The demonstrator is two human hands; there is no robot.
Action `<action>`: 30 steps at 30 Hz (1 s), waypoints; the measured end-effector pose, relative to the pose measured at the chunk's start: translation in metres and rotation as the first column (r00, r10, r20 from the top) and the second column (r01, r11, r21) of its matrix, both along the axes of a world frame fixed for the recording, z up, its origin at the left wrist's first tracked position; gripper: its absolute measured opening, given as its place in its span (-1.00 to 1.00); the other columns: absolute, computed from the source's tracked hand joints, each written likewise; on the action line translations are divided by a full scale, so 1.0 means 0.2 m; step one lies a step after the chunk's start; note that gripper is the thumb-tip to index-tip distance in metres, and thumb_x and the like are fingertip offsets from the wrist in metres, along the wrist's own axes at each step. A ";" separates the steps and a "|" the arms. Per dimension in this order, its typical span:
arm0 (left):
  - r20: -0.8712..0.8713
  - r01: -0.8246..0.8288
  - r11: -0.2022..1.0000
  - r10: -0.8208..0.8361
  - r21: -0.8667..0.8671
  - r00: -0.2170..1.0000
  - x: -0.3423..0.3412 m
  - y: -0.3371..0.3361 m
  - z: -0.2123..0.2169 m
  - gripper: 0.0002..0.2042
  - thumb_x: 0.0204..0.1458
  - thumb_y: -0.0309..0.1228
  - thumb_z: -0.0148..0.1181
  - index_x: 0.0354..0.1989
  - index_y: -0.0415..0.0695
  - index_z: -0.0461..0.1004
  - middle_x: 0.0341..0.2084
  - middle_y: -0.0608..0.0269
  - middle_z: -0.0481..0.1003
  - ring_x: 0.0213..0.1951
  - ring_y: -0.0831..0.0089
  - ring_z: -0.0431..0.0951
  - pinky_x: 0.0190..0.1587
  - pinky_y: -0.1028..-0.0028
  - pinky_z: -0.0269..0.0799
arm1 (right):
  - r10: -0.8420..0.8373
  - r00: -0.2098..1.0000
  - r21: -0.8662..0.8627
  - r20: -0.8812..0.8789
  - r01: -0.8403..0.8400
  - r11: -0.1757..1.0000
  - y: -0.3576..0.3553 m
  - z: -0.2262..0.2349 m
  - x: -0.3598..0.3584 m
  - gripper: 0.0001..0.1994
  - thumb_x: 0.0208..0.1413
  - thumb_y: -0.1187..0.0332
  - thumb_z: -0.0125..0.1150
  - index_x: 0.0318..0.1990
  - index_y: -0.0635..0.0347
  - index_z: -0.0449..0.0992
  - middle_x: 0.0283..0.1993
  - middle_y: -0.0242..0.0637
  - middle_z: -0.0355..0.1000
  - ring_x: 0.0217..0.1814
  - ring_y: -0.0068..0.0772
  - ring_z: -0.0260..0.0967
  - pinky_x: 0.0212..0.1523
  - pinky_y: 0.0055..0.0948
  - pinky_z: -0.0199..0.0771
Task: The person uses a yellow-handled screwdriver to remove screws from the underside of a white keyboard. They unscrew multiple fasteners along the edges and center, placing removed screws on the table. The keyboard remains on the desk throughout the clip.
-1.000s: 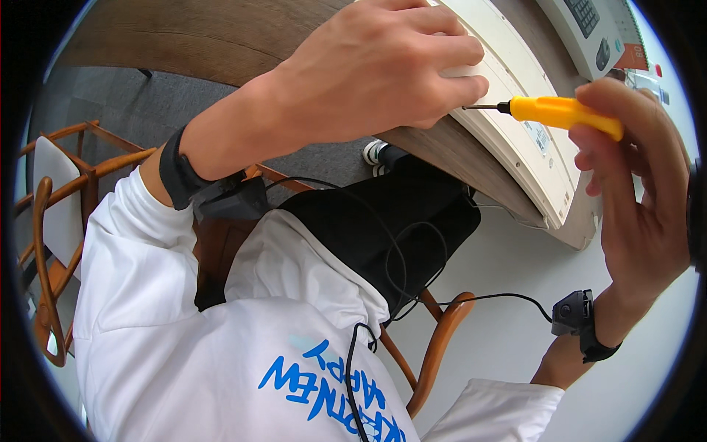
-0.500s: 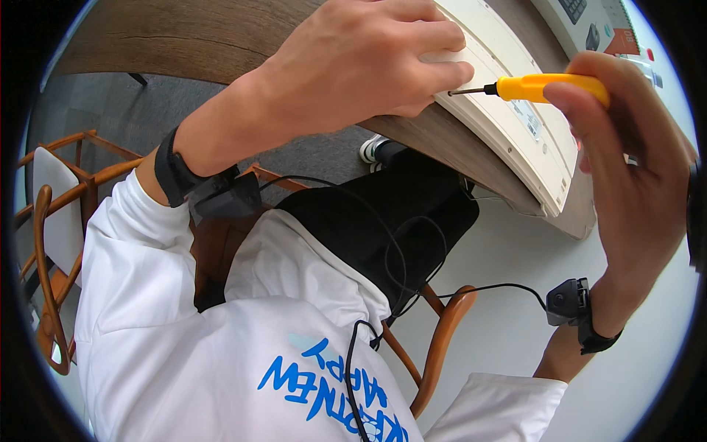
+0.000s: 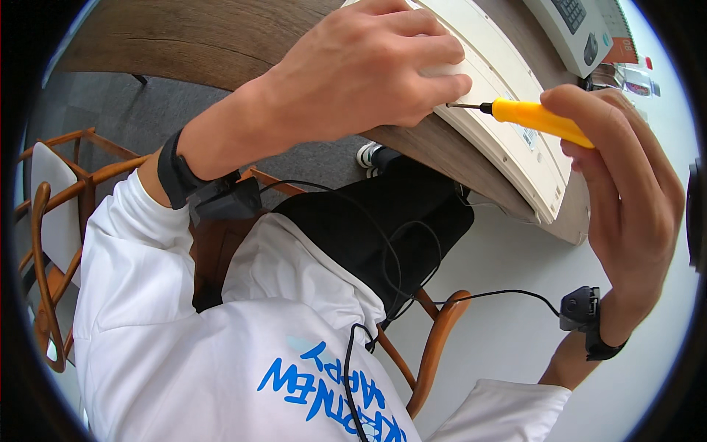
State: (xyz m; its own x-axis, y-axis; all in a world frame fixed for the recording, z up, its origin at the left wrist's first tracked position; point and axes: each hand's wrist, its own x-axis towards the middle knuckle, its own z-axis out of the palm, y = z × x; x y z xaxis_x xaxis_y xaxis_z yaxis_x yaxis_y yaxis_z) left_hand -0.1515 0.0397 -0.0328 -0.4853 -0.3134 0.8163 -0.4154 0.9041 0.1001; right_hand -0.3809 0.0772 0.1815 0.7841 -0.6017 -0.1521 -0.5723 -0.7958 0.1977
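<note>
A long cream panel (image 3: pixel 518 163), which looks like the underside of a keyboard, lies on the table with small screw holes and a label facing up. My left hand (image 3: pixel 383 68) grips its near edge, fingers bent over the top; the thumb is hidden. A yellow-handled screwdriver (image 3: pixel 536 119) is pinched by its handle in my right hand (image 3: pixel 630 166). Its thin metal shaft points left, the tip at a hole by the panel's edge, just beside my left fingertips. Whether a screw sits in that hole I cannot tell.
The wooden table (image 3: pixel 199 37) has its edge under the panel. A box (image 3: pixel 571 33) picturing a keyboard and mouse stands at the far right, with a clear bottle (image 3: pixel 639 85) beside it. Wooden chairs (image 3: pixel 85 188) are at the left. A black cable (image 3: pixel 501 293) runs from my right wrist.
The screwdriver's handle end has swung down toward me, and my right fingers have shifted around it. The tip stays by the same edge. My left hand has hardly moved.
</note>
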 end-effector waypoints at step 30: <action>0.063 -0.143 0.990 0.141 0.018 0.988 0.01 0.04 0.05 -0.73 -0.07 -0.40 0.44 -0.13 0.03 0.70 -0.12 0.36 0.65 0.00 0.40 0.66 0.09 0.39 0.53 | 0.072 0.997 0.052 0.006 -0.072 0.996 -0.11 0.00 0.09 -0.76 0.22 0.56 0.37 0.04 0.33 0.64 -0.09 -0.03 0.67 -0.11 -0.09 0.70 -0.13 -0.37 0.74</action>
